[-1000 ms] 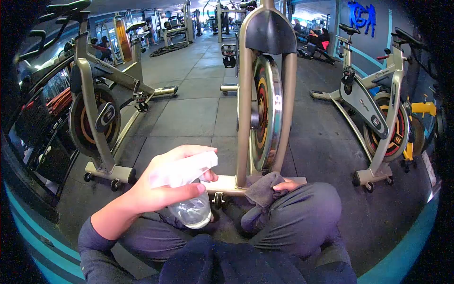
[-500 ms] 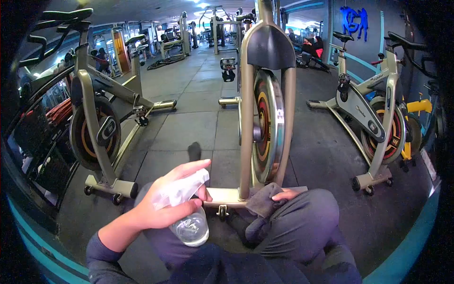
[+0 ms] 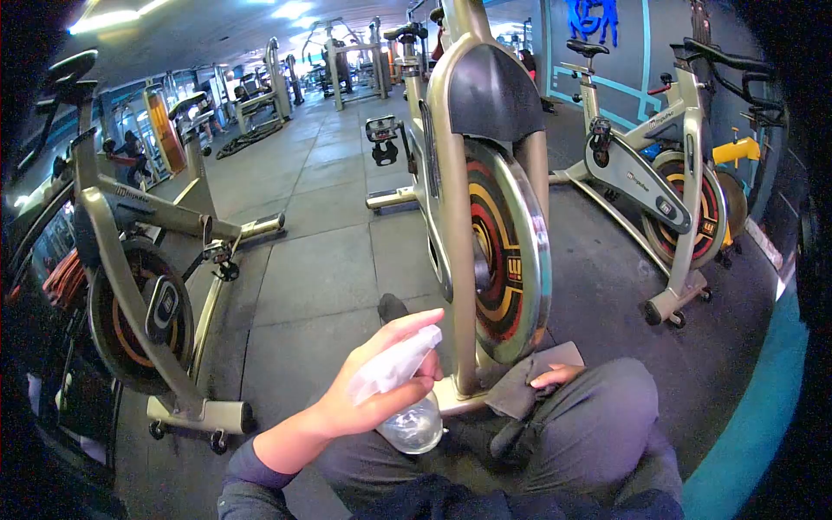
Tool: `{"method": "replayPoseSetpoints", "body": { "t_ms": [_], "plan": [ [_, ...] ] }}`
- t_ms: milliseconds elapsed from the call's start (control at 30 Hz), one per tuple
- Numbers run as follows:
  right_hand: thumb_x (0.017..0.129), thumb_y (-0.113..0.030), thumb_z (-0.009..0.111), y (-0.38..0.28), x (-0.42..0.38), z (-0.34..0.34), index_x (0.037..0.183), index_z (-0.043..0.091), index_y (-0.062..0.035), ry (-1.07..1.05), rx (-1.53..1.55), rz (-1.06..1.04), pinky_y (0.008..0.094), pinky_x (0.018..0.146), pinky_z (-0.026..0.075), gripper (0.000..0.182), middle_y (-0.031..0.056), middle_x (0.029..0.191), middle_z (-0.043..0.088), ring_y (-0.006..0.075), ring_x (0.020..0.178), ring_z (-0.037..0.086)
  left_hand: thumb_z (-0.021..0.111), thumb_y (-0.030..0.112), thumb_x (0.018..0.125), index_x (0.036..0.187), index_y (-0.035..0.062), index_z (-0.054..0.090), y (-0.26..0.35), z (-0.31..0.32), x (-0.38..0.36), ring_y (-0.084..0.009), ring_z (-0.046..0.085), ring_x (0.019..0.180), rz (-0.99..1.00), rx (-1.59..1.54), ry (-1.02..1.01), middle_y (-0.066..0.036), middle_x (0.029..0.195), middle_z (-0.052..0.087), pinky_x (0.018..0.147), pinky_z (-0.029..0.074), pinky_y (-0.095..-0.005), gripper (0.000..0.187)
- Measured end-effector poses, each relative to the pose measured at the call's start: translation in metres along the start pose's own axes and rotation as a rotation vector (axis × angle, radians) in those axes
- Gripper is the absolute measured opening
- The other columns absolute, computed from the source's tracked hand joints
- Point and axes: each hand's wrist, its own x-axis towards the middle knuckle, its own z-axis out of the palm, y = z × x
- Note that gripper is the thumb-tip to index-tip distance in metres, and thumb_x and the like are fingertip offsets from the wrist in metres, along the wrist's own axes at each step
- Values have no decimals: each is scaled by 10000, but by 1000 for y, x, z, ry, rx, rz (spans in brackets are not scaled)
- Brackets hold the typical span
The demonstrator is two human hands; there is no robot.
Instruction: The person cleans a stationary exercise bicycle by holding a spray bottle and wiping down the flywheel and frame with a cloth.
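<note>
My left hand (image 3: 342, 406) is wrapped round the white trigger head of a clear spray bottle (image 3: 414, 431), with the forefinger stretched along its top. The bottle is upright with a slight tilt, over my lap. In my right hand (image 3: 559, 374), partly hidden behind my raised knee, is a dark grey cloth (image 3: 513, 394), held low against the base of the exercise bike in front. That exercise bike (image 3: 459, 204) has a gold frame and a shiny flywheel (image 3: 496, 299) with red and yellow rings. The spray bottle's nozzle points toward the bike's front fork.
Another exercise bike (image 3: 130, 208) stands to the left, and one more exercise bike (image 3: 650, 178) to the right. My crossed legs (image 3: 589, 425) lie close below the front bike. Dark rubber floor tiles (image 3: 325, 269) run back toward gym machines (image 3: 347, 65).
The view has tilted and shifted, so the bikes lean and sit differently. My left hand and spray bottle appear farther right, closer to the front bike's fork. Both hands keep their hold.
</note>
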Motion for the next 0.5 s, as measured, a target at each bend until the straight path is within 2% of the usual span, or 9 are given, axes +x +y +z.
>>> {"method": "replayPoseSetpoints", "body": {
  "t_ms": [100,267,433,500],
  "plan": [
    [870,-164,550,-12,-7,0,1277,444,18,58,21,45,377,976,419,458,154,1171,586,247,1075,575,574,-109,757,1393,35,313,-12,-15,12,-186,534,845,1,-25,-43,-66,845,530,794,445,-328,702],
    [866,-164,556,-22,-7,5,1277,448,16,108,29,112,376,971,418,462,153,1167,589,244,1076,574,602,-72,777,1390,37,323,-33,-31,14,-182,528,844,-51,-92,21,-62,844,526,793,443,-327,682],
    [861,-164,562,-20,-7,17,1277,452,14,103,7,143,374,967,418,466,152,1162,593,241,1076,574,600,-69,768,1393,31,322,-26,-24,-7,-176,519,846,-21,-64,76,-54,838,521,798,433,-315,692],
    [860,-164,565,-19,-9,22,1277,454,13,100,-6,149,373,965,418,467,151,1161,594,240,1076,574,571,-61,813,1392,36,341,-23,-22,-18,-121,527,866,26,-4,57,-31,877,545,819,429,-272,631]
  ]
}}
